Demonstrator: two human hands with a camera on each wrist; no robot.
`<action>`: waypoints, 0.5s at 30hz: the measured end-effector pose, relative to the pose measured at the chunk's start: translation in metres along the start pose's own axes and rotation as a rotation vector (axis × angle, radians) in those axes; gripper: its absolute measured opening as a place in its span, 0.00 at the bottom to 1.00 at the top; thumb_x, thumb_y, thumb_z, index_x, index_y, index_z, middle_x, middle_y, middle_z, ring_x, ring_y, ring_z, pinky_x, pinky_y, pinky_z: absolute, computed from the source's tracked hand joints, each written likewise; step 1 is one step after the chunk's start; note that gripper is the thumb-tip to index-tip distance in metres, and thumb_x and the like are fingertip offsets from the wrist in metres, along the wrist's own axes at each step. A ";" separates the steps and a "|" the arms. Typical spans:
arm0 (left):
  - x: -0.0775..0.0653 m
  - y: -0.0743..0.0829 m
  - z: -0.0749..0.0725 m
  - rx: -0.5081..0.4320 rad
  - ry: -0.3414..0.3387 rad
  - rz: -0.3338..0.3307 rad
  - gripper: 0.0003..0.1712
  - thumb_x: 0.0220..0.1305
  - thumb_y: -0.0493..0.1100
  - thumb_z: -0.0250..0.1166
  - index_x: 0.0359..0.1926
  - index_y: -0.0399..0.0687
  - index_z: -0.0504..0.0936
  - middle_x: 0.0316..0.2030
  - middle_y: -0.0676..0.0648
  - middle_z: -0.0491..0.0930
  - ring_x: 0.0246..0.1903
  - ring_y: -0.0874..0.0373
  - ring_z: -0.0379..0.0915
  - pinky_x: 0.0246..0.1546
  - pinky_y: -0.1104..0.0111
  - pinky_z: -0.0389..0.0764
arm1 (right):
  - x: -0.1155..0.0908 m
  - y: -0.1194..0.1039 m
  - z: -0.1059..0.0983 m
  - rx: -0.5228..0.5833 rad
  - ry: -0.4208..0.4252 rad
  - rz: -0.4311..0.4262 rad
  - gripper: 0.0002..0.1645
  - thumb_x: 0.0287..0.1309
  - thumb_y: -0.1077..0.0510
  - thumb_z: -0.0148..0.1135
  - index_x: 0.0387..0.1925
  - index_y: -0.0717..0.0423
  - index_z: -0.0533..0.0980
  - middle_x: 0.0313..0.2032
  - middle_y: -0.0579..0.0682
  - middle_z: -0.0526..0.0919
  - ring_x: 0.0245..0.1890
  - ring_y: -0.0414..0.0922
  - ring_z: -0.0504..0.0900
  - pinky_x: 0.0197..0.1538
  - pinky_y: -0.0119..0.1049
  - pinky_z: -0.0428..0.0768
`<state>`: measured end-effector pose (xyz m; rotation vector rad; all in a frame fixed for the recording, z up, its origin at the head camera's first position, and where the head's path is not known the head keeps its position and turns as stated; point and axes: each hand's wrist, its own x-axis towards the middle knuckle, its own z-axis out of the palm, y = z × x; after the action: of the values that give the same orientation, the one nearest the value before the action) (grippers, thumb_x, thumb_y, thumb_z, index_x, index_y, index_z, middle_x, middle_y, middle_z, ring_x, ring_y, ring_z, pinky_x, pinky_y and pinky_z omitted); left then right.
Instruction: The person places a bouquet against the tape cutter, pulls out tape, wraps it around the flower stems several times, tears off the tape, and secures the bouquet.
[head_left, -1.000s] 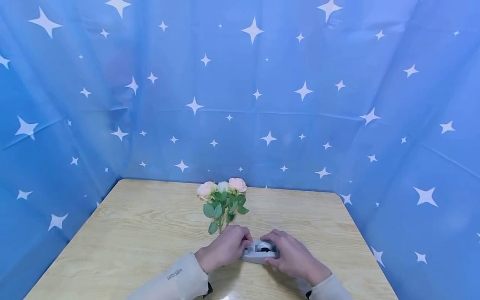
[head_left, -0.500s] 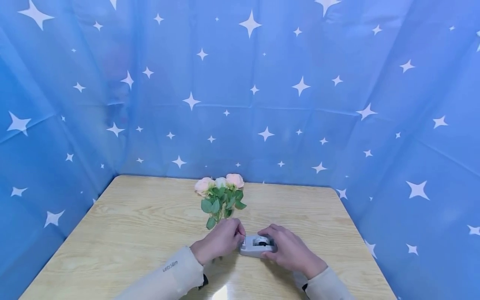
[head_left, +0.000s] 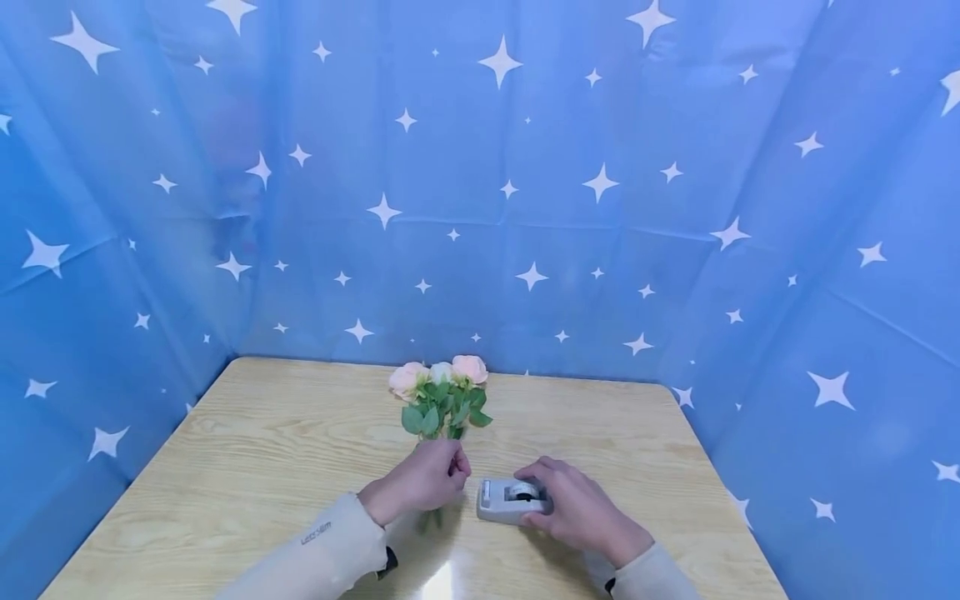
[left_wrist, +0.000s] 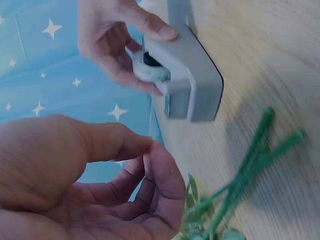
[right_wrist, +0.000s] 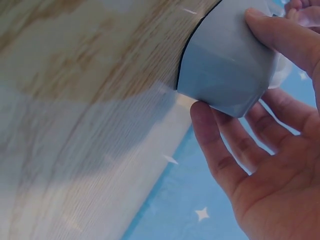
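Left hand [head_left: 422,477] has moved leftward, off the dispenser [head_left: 501,510].
Its fingertips meet, whether on anything I cannot tell; right hand [head_left: 579,505] grips the dispenser's right end on the desk [head_left: 300,450].

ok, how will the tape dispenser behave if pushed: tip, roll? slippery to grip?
The tape dispenser probably won't roll and shouldn't tip easily: it looks low and elongated, with a flat-looking underside. Its shell looks smooth, so it may be slightly slippery. The tape roll sits exposed in the top, so it could turn if brushed.
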<state>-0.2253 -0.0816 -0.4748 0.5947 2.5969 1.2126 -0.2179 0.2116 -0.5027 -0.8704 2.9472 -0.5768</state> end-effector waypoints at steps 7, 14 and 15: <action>-0.009 -0.012 -0.016 -0.020 0.018 -0.058 0.05 0.76 0.28 0.65 0.47 0.37 0.85 0.35 0.48 0.83 0.35 0.57 0.77 0.31 0.73 0.76 | -0.004 0.001 0.002 0.000 0.010 -0.001 0.34 0.62 0.47 0.91 0.67 0.48 0.87 0.57 0.43 0.91 0.54 0.42 0.89 0.57 0.49 0.93; -0.009 -0.018 -0.024 -0.050 0.021 -0.080 0.04 0.74 0.29 0.68 0.45 0.39 0.86 0.35 0.47 0.84 0.33 0.57 0.77 0.30 0.72 0.76 | -0.004 0.001 0.002 -0.001 -0.005 0.006 0.34 0.64 0.47 0.90 0.68 0.48 0.87 0.59 0.45 0.91 0.57 0.45 0.90 0.59 0.53 0.94; -0.009 -0.018 -0.025 -0.049 0.024 -0.080 0.05 0.74 0.29 0.67 0.45 0.39 0.86 0.36 0.47 0.84 0.33 0.57 0.77 0.31 0.72 0.77 | -0.004 0.001 0.001 0.002 -0.008 0.009 0.34 0.64 0.46 0.90 0.68 0.48 0.87 0.59 0.45 0.90 0.57 0.46 0.90 0.59 0.53 0.94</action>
<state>-0.2311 -0.1133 -0.4723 0.4649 2.5758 1.2619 -0.2154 0.2138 -0.5044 -0.8561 2.9409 -0.5748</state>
